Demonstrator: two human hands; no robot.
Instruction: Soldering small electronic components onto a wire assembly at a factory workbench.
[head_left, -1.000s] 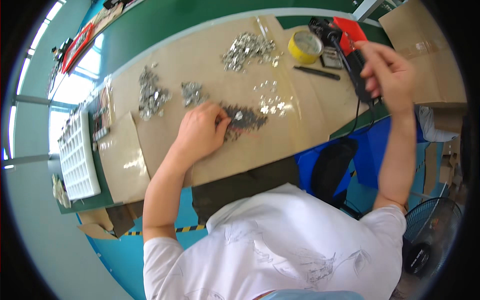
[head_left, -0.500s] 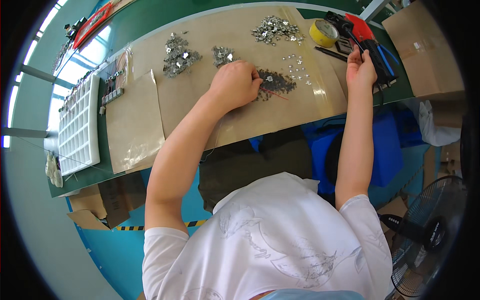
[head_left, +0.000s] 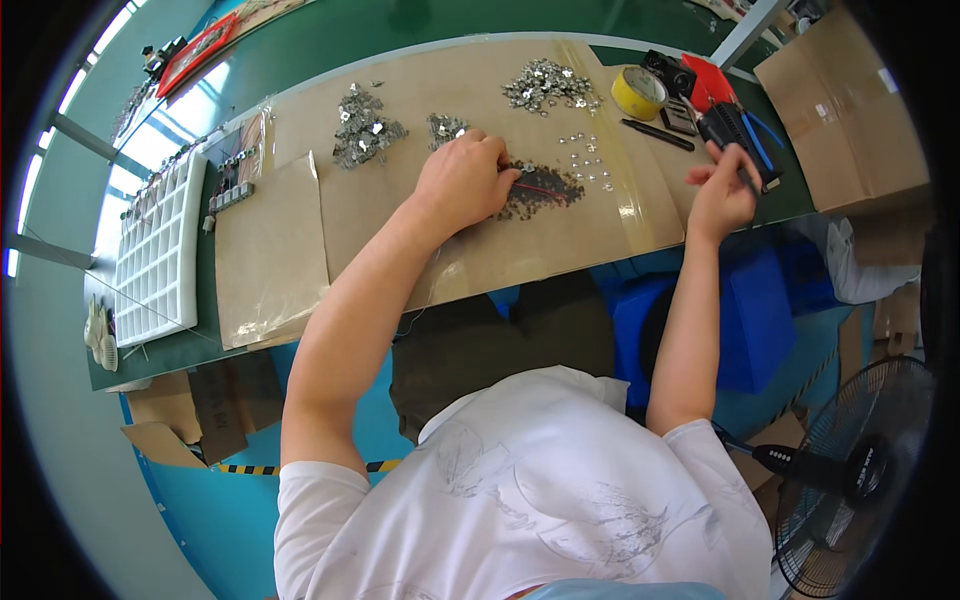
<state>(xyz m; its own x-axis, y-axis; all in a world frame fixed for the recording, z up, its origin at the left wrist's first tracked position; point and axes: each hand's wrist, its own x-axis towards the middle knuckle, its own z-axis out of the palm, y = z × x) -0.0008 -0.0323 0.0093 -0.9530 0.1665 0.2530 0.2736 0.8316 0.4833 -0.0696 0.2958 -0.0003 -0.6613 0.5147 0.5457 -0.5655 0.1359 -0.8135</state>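
My left hand [head_left: 463,178] is closed, its fingertips at the left edge of a pile of small dark parts [head_left: 555,190]. From the pinched fingers a thin red wire [head_left: 540,188] runs across that pile. Just behind the hand lies a small heap of silvery metal pieces [head_left: 446,128], partly covered by it. At the right end of the table my right hand [head_left: 724,198] is closed around a slim dark thing [head_left: 748,181] whose kind is hidden by the fingers. Beyond it is a black tool [head_left: 724,126] beside blue handles [head_left: 757,138].
Larger heaps of silvery pieces lie at back left [head_left: 362,128] and back right [head_left: 548,86], with loose shiny bits [head_left: 588,158] below. Yellow tape [head_left: 638,93], a black pen [head_left: 657,134] and a cardboard box [head_left: 845,110] are at right. A white compartment tray [head_left: 160,255] stands left.
My right hand has drawn down and back from the black tool, its fingers now curled differently. My left hand stays by the dark pile; a silvery piece near its fingertips no longer shows.
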